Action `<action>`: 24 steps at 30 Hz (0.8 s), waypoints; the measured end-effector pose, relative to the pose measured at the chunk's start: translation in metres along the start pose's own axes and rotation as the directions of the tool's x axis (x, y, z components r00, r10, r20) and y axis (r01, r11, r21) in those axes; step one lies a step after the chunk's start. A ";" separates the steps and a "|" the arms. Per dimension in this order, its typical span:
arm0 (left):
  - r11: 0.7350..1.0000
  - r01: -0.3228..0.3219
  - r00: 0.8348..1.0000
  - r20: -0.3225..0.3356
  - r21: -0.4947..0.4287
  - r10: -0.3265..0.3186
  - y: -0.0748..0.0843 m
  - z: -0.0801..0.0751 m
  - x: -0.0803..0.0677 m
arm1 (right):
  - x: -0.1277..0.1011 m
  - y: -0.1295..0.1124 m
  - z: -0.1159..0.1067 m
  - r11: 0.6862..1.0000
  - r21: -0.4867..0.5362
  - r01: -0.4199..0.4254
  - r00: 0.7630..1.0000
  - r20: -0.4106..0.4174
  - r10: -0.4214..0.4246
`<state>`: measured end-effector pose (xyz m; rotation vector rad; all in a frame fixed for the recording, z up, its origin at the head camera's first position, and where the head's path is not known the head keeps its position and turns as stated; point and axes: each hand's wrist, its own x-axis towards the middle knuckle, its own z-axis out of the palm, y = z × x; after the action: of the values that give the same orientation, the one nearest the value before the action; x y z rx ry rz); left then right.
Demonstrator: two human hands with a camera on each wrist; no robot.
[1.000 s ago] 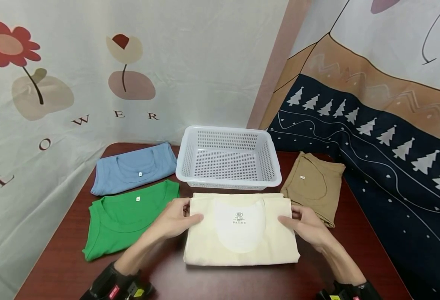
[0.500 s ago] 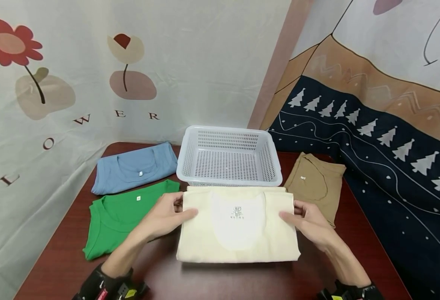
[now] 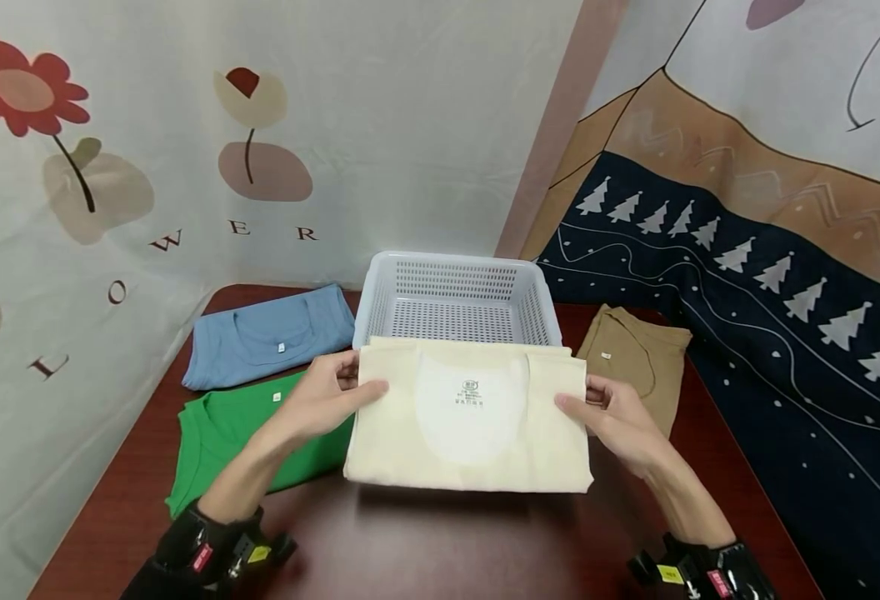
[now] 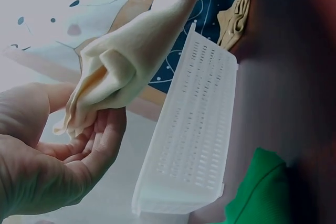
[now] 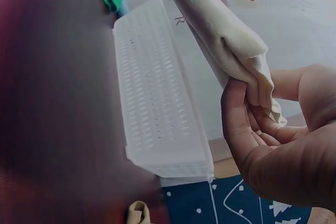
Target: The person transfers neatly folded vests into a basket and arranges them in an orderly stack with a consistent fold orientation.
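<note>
The folded cream shirt (image 3: 470, 414) is held up off the dark table (image 3: 440, 550), its far edge overlapping the near rim of the white basket (image 3: 457, 300), which sits at twelve o'clock from it. Its neck label faces up. The left hand (image 3: 327, 400) grips the shirt's left edge, at nine o'clock, thumb on top and the fingers curled underneath, pinching the layers between them; the left wrist view shows the cloth (image 4: 131, 56) bunched against that hand's curled fingers (image 4: 102, 140). The right hand (image 3: 616, 421) does the same on the right edge, at three o'clock, thumb over the top and fingers (image 5: 236, 124) tucked beneath the folded cloth (image 5: 226, 35).

Out from there, a green shirt (image 3: 222, 433) lies flat at about eight o'clock, partly under the left forearm, and a blue shirt (image 3: 267, 333) lies beyond it at ten o'clock, beside the basket. A tan shirt (image 3: 635, 354) lies at two o'clock, on the basket's right. Both wrists wear black straps. Printed cloths hang behind the table, flowers and letters on the left, little white trees on dark blue at the right
</note>
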<state>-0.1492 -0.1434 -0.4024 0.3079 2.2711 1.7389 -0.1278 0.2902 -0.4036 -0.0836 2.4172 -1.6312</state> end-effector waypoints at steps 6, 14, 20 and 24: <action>0.999 -0.010 1.000 0.000 -0.043 0.010 0.005 -0.008 0.012 | 0.009 -0.012 -0.003 1.000 -0.019 0.010 1.000 -0.016 -0.010; 0.996 -0.032 0.999 0.006 -0.078 0.032 0.014 -0.019 0.028 | 0.023 -0.025 -0.008 1.000 -0.017 -0.010 0.999 -0.053 0.009; 0.994 -0.043 0.999 -0.026 -0.096 0.040 0.018 -0.023 0.041 | 0.031 -0.034 -0.012 1.000 -0.024 0.001 0.997 -0.083 -0.003; 0.993 -0.031 0.999 -0.032 -0.111 0.028 0.021 -0.025 0.049 | 0.037 -0.039 -0.015 1.000 -0.012 0.011 0.997 -0.081 -0.012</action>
<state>-0.2033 -0.1453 -0.3798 0.2959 2.1899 1.8890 -0.1700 0.2825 -0.3683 -0.0335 2.4909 -1.6566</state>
